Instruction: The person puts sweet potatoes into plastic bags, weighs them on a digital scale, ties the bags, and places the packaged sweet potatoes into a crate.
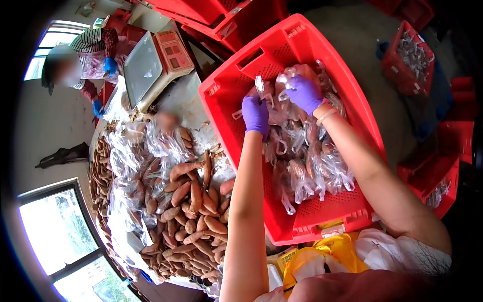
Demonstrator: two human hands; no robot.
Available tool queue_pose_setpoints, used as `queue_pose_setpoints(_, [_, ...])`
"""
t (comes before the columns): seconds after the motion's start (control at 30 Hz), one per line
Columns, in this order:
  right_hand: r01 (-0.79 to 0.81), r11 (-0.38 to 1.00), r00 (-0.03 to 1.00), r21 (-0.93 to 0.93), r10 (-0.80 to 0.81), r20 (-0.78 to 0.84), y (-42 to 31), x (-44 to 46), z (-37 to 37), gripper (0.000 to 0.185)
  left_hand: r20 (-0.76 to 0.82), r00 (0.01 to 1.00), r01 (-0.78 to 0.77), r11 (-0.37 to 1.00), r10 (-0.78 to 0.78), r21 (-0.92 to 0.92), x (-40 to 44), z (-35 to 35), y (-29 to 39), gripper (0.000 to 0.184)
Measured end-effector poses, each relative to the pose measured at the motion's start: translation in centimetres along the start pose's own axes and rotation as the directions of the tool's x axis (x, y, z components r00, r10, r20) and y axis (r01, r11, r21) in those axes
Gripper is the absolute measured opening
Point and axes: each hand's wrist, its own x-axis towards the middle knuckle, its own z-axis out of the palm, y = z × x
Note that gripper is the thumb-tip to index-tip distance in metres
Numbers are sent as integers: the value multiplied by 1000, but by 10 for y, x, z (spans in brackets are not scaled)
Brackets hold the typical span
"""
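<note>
Head feed check: both my hands are over the red crate [329, 221], working on the clear bags [300, 176] packed inside it. Left hand [255, 115], purple glove: fingers curled in on plastic, a shiny bit poking up past the fingertips. Right hand [303, 94], same glove: fingers bent inward, pinching plastic near the far end of the pile. Can't tell how tight either grip is, or if it's one bag or two. Bags look full, tops bunched.

Left of crate: heap of loose sweet potatoes [193, 199] on the table [193, 103], more bagged stuff [123, 156] alongside. Scale [143, 70] at the far end, co-worker [93, 43] in blue gloves beside it. Another crate [411, 86] sits off to the right.
</note>
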Motion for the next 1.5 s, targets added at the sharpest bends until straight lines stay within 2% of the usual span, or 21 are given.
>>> queue_pose_setpoints(0.1, [158,986,984,51,-161,73,-8,2,-2,24,21,999,-48,998,47,49,-9,-21,2,17])
queue_pose_setpoints(0.13, [75,928,995,366,-94,33,6,-1,14,15,33,998,-56,996,54,64,-10,-22,2,17])
queue_pose_setpoints(0.23, [261,965,956,22,-262,129,49,-18,38,16,-38,984,-165,969,175,184,-12,1,-4,5])
queue_pose_setpoints(0.33, [446,757,889,-478,-314,333,93,-16,73,27,470,857,-33,887,-212,460,-7,6,19,42])
queue_pose_setpoints(0.4, [283,796,889,-535,-9,457,46,13,49,16,161,986,-87,932,31,353,-42,0,39,55])
queue_pose_setpoints(0.43, [323,866,880,-381,-127,458,76,14,65,16,195,979,-7,940,-63,340,-51,-17,62,58])
queue_pose_setpoints(0.5, [115,950,820,-291,74,567,82,19,63,28,28,1000,-11,983,6,182,-95,-45,90,55])
queue_pose_setpoints(0.53, [269,864,920,-425,-101,378,48,18,45,34,-5,1000,20,993,-19,115,-120,-67,111,55])
queue_pose_setpoints(0.6, [123,892,924,-435,57,378,-55,39,10,50,-46,999,15,1000,-15,-4,-176,-104,132,57])
queue_pose_setpoints(0.63, [-18,997,964,-76,38,264,-97,46,13,49,-13,999,48,998,-49,-41,-207,-128,143,57])
queue_pose_setpoints(0.73, [327,879,927,346,-369,63,-238,50,42,57,-30,961,274,961,-275,-31,-292,-190,175,52])
queue_pose_setpoints(0.77, [317,895,898,314,-390,206,-278,51,55,71,-70,936,350,935,-346,51,-312,-213,190,51])
queue_pose_setpoints(0.83, [434,868,886,242,-460,61,-320,54,115,92,-161,873,480,869,-460,124,-362,-235,198,50])
queue_pose_setpoints(0.93, [426,903,903,64,-428,41,-324,86,244,73,-356,755,624,770,-550,133,-414,-262,218,46])
queue_pose_setpoints(1.0, [290,920,941,262,-325,98,-339,112,278,44,-452,668,710,689,-591,148,-452,-271,230,45])
queue_pose_setpoints(1.1, [139,871,934,471,-274,231,-394,156,230,19,-619,407,813,575,-671,-89,-509,-263,247,41])
queue_pose_setpoints(1.17, [549,641,803,536,-583,-125,-428,181,197,23,-618,252,766,543,-745,-342,-539,-263,256,38])
queue_pose_setpoints(1.27, [535,357,673,765,-727,-131,-499,152,85,21,-620,111,605,548,-776,-577,-564,-270,254,35])
queue_pose_setpoints(1.33, [-167,331,667,929,-656,354,-549,110,-25,28,-650,118,576,585,-751,-572,-567,-283,258,37])
queue_pose_setpoints(1.43, [-540,112,338,834,-879,337,-587,72,-79,24,-649,183,582,613,-739,-534,-558,-316,265,61])
queue_pose_setpoints(1.5, [-623,168,185,764,-917,353,-608,38,-122,23,-698,252,539,696,-671,-474,-554,-337,258,74])
